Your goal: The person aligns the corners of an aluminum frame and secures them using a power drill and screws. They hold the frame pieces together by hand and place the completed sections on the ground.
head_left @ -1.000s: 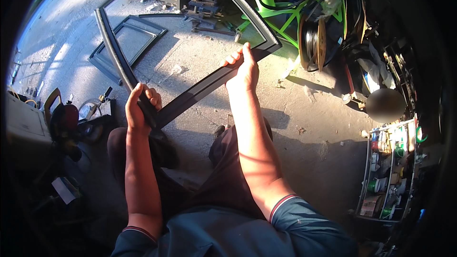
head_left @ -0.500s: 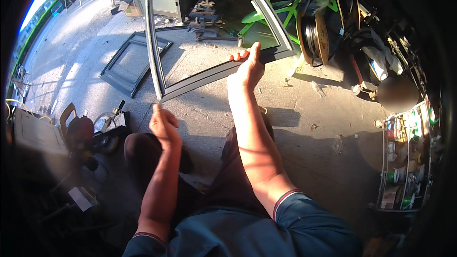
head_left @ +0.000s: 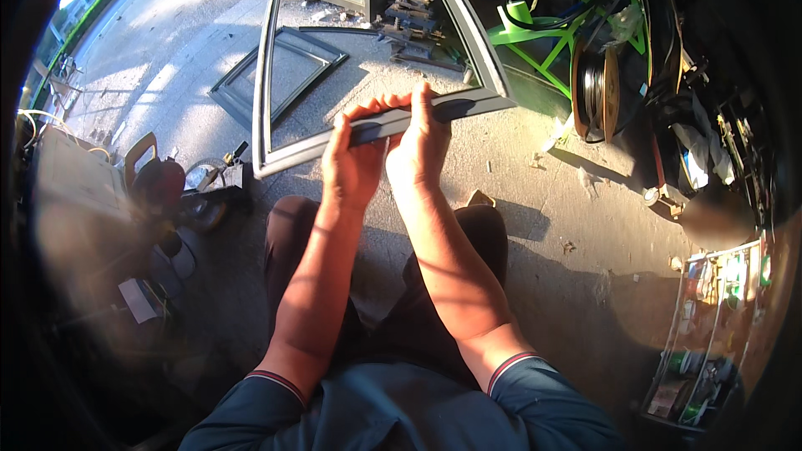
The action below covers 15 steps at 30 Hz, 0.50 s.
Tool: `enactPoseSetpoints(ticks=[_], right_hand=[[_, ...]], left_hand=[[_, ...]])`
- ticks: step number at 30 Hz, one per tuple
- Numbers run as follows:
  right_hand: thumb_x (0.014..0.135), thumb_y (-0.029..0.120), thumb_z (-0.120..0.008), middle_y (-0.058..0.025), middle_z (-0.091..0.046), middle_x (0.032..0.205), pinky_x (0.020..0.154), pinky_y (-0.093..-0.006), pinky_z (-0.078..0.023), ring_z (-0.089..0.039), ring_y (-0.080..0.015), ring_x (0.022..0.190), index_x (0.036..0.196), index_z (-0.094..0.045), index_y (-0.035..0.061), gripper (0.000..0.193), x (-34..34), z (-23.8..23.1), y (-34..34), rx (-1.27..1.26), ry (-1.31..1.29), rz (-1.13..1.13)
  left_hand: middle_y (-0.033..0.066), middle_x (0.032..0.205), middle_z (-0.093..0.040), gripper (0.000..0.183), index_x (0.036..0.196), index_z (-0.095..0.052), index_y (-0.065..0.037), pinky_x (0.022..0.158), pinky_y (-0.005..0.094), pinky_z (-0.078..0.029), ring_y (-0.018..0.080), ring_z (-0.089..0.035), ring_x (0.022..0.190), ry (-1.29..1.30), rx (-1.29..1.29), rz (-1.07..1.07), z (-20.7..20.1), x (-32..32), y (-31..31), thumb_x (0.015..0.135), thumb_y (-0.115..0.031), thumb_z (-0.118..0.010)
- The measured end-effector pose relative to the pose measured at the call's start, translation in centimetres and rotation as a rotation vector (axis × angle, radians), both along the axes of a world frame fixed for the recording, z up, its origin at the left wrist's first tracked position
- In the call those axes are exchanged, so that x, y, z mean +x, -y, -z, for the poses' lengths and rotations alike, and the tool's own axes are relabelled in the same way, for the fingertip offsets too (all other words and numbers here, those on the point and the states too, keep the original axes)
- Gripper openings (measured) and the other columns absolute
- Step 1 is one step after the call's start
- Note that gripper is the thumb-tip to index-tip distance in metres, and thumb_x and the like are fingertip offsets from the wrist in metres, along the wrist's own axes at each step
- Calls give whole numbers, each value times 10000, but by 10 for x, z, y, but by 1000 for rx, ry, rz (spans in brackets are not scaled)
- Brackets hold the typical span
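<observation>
A dark grey rectangular frame [head_left: 294, 156], like a window or door frame, is held up in front of me with its middle open. My left hand [head_left: 355, 159] is closed around the near bar, thumb toward me and fingers over the far side. Close beside it, my right hand [head_left: 420, 146] grips the same bar, its thumb pointing up along it. Both hands sit near the middle of that bar. The frame's far edge runs out of the top of the picture.
Another grey frame [head_left: 288, 75] lies on the concrete floor ahead. A cable spool [head_left: 595, 92] and green metal stands [head_left: 551, 50] are at the right. A wire rack [head_left: 702, 326] holds small items at lower right. A machine with a handle [head_left: 154, 175] stands left.
My left hand has moved from below the frame's near left corner to the near bar and closed on it. The view has swung left, so the surroundings appear further right.
</observation>
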State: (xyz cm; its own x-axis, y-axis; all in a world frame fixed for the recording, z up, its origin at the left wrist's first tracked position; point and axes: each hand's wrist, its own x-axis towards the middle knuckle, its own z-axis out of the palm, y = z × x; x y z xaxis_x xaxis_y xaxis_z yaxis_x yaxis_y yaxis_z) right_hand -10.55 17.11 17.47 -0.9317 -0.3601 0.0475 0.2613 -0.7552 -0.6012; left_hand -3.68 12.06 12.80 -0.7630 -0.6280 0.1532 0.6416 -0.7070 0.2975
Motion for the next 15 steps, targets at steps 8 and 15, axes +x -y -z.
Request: enactPoseSetpoints(ticks=[8, 15], right_hand=[[988, 682, -503, -141, -585, 1387, 1111, -449, -430, -568, -245, 1247, 1530, -399, 18, 863, -37, 5, -61, 16, -352, -500], [1006, 670, -467, -264, -614, 1333, 1052, -528, -501, -622, -388, 1211, 1504, -387, -34, 866, -55, -31, -62, -38, -252, -629]], left_hand=[[165, 1234, -692, 344, 1149, -683, -10, 1164, 506, -415, 353, -572, 1304, -122, -163, -53, -15, 50, 92, 1083, -307, -523], [154, 1180, -691, 350, 1167, -645, -52, 1147, 545, -415, 365, -599, 1253, -61, -340, 48, -22, 97, 146, 1082, -366, -515]])
